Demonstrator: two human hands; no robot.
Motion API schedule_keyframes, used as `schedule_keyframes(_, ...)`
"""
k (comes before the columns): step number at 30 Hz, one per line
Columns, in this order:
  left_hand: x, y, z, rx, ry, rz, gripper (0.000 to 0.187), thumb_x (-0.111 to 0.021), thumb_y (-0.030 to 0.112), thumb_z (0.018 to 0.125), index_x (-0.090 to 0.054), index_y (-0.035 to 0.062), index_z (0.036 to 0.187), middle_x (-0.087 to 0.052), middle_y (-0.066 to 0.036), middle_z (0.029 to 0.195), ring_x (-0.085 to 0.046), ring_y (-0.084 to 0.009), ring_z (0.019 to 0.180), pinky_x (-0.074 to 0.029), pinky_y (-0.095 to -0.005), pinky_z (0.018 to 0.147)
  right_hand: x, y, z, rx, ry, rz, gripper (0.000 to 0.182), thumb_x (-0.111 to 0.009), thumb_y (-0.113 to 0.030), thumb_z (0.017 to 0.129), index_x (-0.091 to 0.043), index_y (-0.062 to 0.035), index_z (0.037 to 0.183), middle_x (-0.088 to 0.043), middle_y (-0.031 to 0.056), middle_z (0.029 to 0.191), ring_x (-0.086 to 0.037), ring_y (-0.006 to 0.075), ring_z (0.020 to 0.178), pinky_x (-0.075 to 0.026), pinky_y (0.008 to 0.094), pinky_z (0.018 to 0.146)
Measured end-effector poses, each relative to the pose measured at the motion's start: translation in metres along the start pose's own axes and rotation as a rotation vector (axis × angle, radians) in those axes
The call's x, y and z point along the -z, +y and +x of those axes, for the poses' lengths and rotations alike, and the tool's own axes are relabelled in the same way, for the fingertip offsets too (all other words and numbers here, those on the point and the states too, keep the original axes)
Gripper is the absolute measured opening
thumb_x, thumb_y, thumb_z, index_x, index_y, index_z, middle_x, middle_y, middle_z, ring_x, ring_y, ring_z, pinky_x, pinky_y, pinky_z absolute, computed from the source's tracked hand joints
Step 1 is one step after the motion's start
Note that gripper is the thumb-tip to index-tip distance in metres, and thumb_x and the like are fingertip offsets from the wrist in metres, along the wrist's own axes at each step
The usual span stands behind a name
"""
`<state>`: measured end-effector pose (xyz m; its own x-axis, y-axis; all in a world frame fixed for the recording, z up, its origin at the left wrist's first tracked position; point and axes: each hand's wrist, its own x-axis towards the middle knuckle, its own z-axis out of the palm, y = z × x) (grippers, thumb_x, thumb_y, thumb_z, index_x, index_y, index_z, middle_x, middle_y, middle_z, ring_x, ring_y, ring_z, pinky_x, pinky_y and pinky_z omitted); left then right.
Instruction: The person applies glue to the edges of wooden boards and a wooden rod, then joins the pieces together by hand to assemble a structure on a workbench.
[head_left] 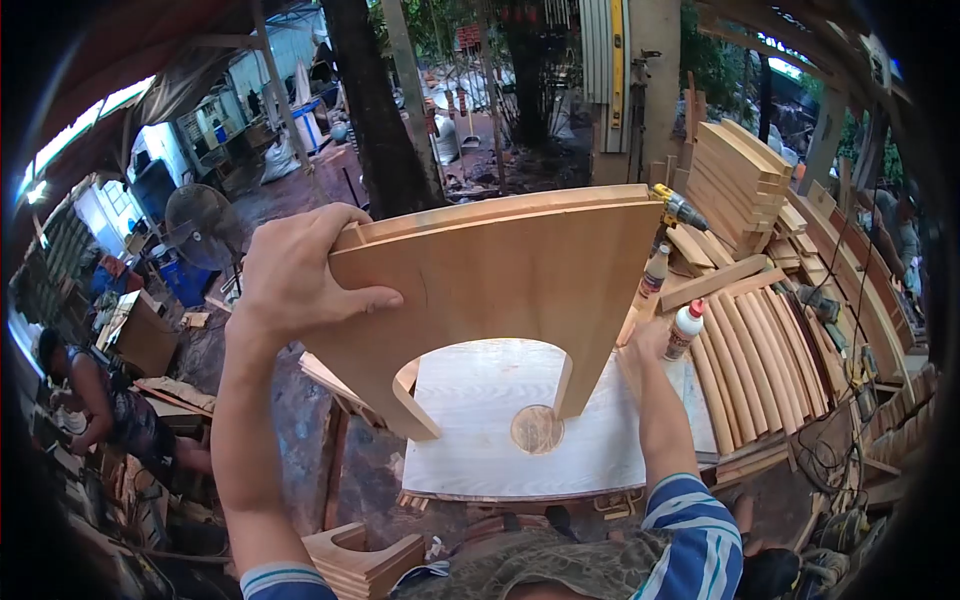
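A light-brown wooden panel (500, 265) with an arched cutout stands upright on a whitish board (480, 400), a second wooden layer just behind its top edge. My left hand (300, 265) is closed on the panel's upper left corner, thumb across the front face. To the right of the panel, my right hand (650, 342) has its fingers curled close to a strip of wood; what they hold is hidden. Right beside that hand stands a white glue bottle with a red cap (685, 328). A round wooden disc or hole (537, 429) shows in the board below the arch.
Curved wooden slats (755, 360) lie in a row on the right, with stacked boards (735, 190) behind. A yellow drill (680, 208) and another bottle (655, 270) are near the panel. Arched pieces (365, 560) lie below left. Another person (125, 410) works at far left.
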<state>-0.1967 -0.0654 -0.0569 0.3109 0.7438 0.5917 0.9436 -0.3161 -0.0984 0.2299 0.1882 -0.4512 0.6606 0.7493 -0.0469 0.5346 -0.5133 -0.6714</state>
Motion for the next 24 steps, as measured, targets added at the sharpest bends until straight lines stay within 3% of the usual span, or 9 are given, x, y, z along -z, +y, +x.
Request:
schedule_keyframes(2, -0.001, 0.000, -0.002, -0.015, 0.005, -0.002, 0.072, -0.091, 0.052, 0.056, -0.069, 0.0066, 0.107, -0.071, -0.012, 0.087, -0.070, -0.0313, 0.080, -0.053, -0.0385, 0.075, 0.003, -0.001, -0.013, 0.090, 0.167, 0.138, 0.035, -0.064, -0.024, 0.090, -0.072, 0.0006, 0.113, -0.074, 0.0213, 0.108, -0.072, 0.0337, 0.102, -0.056, 0.0439, 0.086)
schedule_keyframes(4, -0.004, -0.003, -0.003, -0.021, 0.024, -0.002, 0.074, -0.092, 0.051, 0.056, -0.069, 0.0068, 0.111, -0.071, -0.013, 0.088, -0.070, -0.0316, 0.082, -0.053, -0.0389, 0.076, 0.039, -0.017, -0.023, 0.467, 0.314, 0.617, 0.034, -0.065, -0.019, 0.090, -0.070, 0.0023, 0.117, -0.074, 0.0176, 0.099, -0.071, 0.0242, 0.092, -0.055, 0.0375, 0.083)
schedule_keyframes(6, -0.005, -0.005, -0.006, -0.057, 0.093, -0.001, 0.086, -0.092, 0.050, 0.057, -0.063, 0.0086, 0.127, -0.071, -0.013, 0.093, -0.071, -0.0325, 0.086, -0.054, -0.0395, 0.080, 0.135, -0.073, -0.057, 0.659, 0.359, 0.883, 0.032, -0.059, -0.011, 0.095, -0.069, 0.0034, 0.122, -0.072, 0.0096, 0.092, -0.066, 0.0144, 0.085, -0.054, 0.0294, 0.078)
schedule_keyframes(7, -0.003, -0.005, -0.008, -0.044, 0.086, -0.004, 0.086, -0.092, 0.050, 0.057, -0.063, 0.0086, 0.127, -0.071, -0.013, 0.093, -0.071, -0.0325, 0.086, -0.054, -0.0395, 0.080, 0.184, -0.101, -0.079, 0.851, 0.360, 1.013, 0.032, -0.056, -0.007, 0.098, -0.067, 0.0053, 0.126, -0.071, 0.0145, 0.114, -0.069, 0.0187, 0.099, -0.053, 0.0322, 0.092)
schedule_keyframes(12, -0.001, -0.009, -0.007, -0.018, 0.079, -0.211, 0.114, -0.095, 0.036, 0.056, -0.042, 0.0146, 0.154, -0.071, -0.011, 0.100, -0.072, -0.0350, 0.089, -0.056, -0.0413, 0.085, 0.328, -0.234, -0.216, 1.833, 0.060, 0.264, 0.033, -0.060, 0.004, 0.088, -0.075, -0.0036, 0.117, -0.070, 0.0094, 0.098, -0.068, 0.0226, 0.095, -0.055, 0.0333, 0.084)
schedule_keyframes(15, 0.001, -0.009, -0.008, -0.064, 0.110, -0.281, 0.113, -0.095, 0.028, 0.056, -0.042, 0.0165, 0.155, -0.072, -0.011, 0.102, -0.072, -0.0347, 0.089, -0.057, -0.0429, 0.084, 0.327, -0.275, -0.245, 2.009, -0.047, 0.019, 0.037, -0.062, 0.008, 0.083, -0.077, -0.0080, 0.112, -0.070, 0.0092, 0.097, -0.066, 0.0264, 0.093, -0.054, 0.0359, 0.084)
schedule_keyframes(18, 0.001, -0.011, -0.010, -0.114, 0.124, -0.291, 0.109, -0.094, 0.027, 0.056, -0.046, 0.0196, 0.153, -0.073, -0.012, 0.104, -0.072, -0.0342, 0.089, -0.058, -0.0432, 0.084, 0.325, -0.291, -0.254, 1.913, -0.264, 0.098, 0.037, -0.062, 0.008, 0.083, -0.078, -0.0101, 0.110, -0.070, 0.0097, 0.097, -0.066, 0.0286, 0.094, -0.053, 0.0386, 0.084)
schedule_keyframes(22, 0.000, -0.016, -0.009, -0.164, 0.129, -0.275, 0.102, -0.092, 0.026, 0.057, -0.051, 0.0239, 0.150, -0.072, -0.012, 0.105, -0.072, -0.0327, 0.090, -0.058, -0.0422, 0.083, 0.311, -0.295, -0.247, 1.953, -0.157, 0.045, 0.037, -0.063, 0.007, 0.080, -0.078, -0.0088, 0.109, -0.071, 0.0116, 0.098, -0.067, 0.0299, 0.094, -0.054, 0.0401, 0.084)
schedule_keyframes(24, 0.004, -0.015, -0.008, -0.150, 0.091, -0.256, 0.099, -0.091, 0.025, 0.058, -0.052, 0.0235, 0.149, -0.072, -0.011, 0.105, -0.072, -0.0319, 0.091, -0.057, -0.0417, 0.082, 0.305, -0.293, -0.244, 1.976, -0.185, 0.056, 0.038, -0.062, 0.012, 0.086, -0.077, -0.0084, 0.114, -0.071, 0.0090, 0.095, -0.067, 0.0229, 0.089, -0.054, 0.0334, 0.078)
